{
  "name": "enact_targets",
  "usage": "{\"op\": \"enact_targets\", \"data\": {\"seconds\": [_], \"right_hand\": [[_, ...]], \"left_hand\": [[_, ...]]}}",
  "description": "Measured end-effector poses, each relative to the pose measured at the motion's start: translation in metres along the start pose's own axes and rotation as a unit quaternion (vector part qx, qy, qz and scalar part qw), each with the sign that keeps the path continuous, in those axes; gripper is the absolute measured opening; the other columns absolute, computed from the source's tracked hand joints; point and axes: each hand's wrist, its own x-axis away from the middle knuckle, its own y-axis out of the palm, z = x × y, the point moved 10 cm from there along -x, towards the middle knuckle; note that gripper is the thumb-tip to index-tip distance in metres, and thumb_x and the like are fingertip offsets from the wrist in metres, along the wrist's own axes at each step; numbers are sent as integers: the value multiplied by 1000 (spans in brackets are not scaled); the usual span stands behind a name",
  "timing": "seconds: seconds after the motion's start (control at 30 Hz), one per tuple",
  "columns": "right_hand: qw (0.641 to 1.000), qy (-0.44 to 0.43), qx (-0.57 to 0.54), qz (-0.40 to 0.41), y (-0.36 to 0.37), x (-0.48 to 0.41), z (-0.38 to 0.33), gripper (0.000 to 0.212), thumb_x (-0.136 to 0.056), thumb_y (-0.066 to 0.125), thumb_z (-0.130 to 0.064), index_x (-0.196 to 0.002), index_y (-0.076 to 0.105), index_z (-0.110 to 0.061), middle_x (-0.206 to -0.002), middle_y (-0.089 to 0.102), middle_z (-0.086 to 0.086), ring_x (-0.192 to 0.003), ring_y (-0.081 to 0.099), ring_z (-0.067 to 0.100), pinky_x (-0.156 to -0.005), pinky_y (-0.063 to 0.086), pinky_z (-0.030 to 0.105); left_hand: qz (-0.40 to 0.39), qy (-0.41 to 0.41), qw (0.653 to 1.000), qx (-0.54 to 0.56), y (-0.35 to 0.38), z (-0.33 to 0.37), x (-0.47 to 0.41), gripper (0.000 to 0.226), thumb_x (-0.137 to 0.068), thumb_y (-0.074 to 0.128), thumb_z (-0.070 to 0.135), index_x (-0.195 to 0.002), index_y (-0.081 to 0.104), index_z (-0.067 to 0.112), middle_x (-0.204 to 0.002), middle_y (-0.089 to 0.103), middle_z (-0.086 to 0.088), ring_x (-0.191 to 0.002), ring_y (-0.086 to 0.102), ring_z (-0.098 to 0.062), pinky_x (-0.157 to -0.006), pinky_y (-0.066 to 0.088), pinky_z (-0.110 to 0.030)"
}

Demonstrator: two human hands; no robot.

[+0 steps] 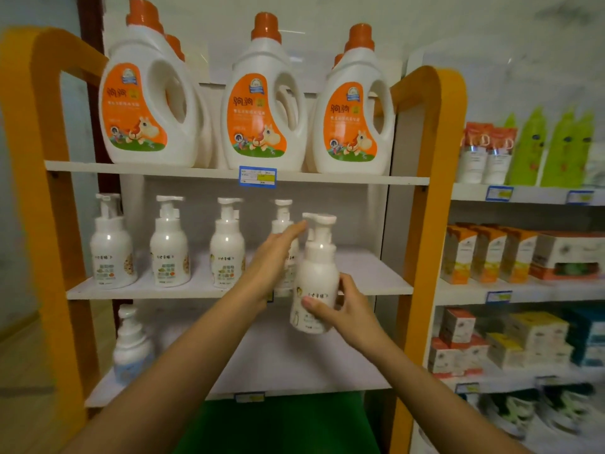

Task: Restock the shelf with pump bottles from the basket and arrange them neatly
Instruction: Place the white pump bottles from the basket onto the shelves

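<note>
My right hand point(343, 309) grips a white pump bottle point(316, 273) by its lower body and holds it upright in front of the middle shelf point(370, 276), right of centre. My left hand point(275, 253) reaches flat, fingers together, onto a pump bottle point(282, 221) that stands on that shelf and is mostly hidden behind the hand. Three more white pump bottles point(168, 250) stand in a row to its left. The basket is not in view.
Large white detergent jugs with orange caps point(262, 106) fill the top shelf. One pump bottle point(131, 348) stands on the lower shelf at left. Orange side panels point(422, 224) frame the unit. Boxed goods fill the shelves at right point(510, 257). Green surface below point(288, 424).
</note>
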Motion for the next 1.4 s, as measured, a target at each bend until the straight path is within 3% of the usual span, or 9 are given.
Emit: {"op": "enact_targets", "data": {"seconds": [0.13, 0.37, 0.63, 0.97, 1.07, 1.13, 1.17, 1.27, 1.4], "right_hand": [[999, -9, 31, 34, -29, -41, -5, 66, -74, 72, -34, -127, 37, -17, -116, 54, -2, -105, 57, 16, -90, 53, 37], [1000, 23, 15, 13, -41, -99, 26, 65, -79, 69, -25, -132, 33, -15, -125, 55, 8, -109, 56, 20, -95, 50, 40], [998, 58, 18, -13, -27, -117, 65, 64, -81, 67, -28, -133, 30, -18, -125, 54, 7, -107, 56, 20, -89, 51, 36], [995, 84, 28, -37, -18, -113, 68, 74, -80, 66, -36, -134, 17, -26, -127, 51, 11, -110, 56, 26, -91, 51, 46], [995, 51, 84, 5, -18, -93, 59, 94, -67, 71, -45, -138, 12, -30, -145, 32, 10, -132, 37, 31, -106, 38, 54], [997, 3, 74, 38, -14, -60, 42, 89, -80, 66, -26, -145, 6, -25, -155, 15, 1, -141, 19, 20, -115, 24, 44], [997, -22, 55, 50, -11, -42, 37, 80, -84, 62, -18, -145, 12, -25, -153, 20, -3, -139, 22, 14, -113, 26, 37], [989, -68, 125, 41, 13, 11, 38, 52, -87, 58, -24, -135, 38, -27, -143, 41, -7, -131, 36, 9, -110, 33, 33], [973, -33, 223, -37, 75, 77, 85, 49, -87, 56, -37, -133, 40, -30, -142, 43, -8, -131, 37, 9, -106, 28, 26]], "left_hand": [[-26, -30, 998, 58, 20, -36, -17, 24, -90, 41, 33, -91, 60, 19, -85, 64, 6, -82, 60, -4, -65, 47, -20], [22, -28, 991, 131, 36, -62, -88, 22, -83, 43, 20, -64, 53, 17, -72, 61, 0, -76, 59, -14, -71, 48, -25], [21, -53, 991, 117, 38, -96, -115, 30, -82, 32, 30, -85, 57, 13, -85, 64, -3, -85, 60, -16, -66, 46, -24], [26, -44, 997, 62, 34, -95, -112, 17, -65, 46, 35, -55, 51, 22, -72, 60, -8, -79, 58, -22, -83, 47, -40], [13, 37, 998, -42, 40, -64, -72, 14, -87, 42, 19, -79, 53, 17, -82, 55, -1, -71, 50, -7, -69, 45, -19], [22, 129, 987, -94, 35, -46, -32, 20, -92, 41, 10, -105, 49, 22, -90, 53, 14, -78, 48, 6, -65, 43, -4], [30, 171, 978, -112, 28, -44, -11, 25, -90, 44, 9, -110, 48, 24, -95, 53, 19, -84, 51, 6, -69, 43, -3], [59, 205, 957, -197, 1, -77, 31, 30, -79, 49, 29, -107, 58, 22, -97, 65, 9, -89, 60, -6, -78, 49, -19], [34, 86, 945, -315, -34, -169, 75, 32, -85, 55, 28, -117, 55, 20, -102, 66, 2, -88, 61, -10, -81, 52, -28]]}}
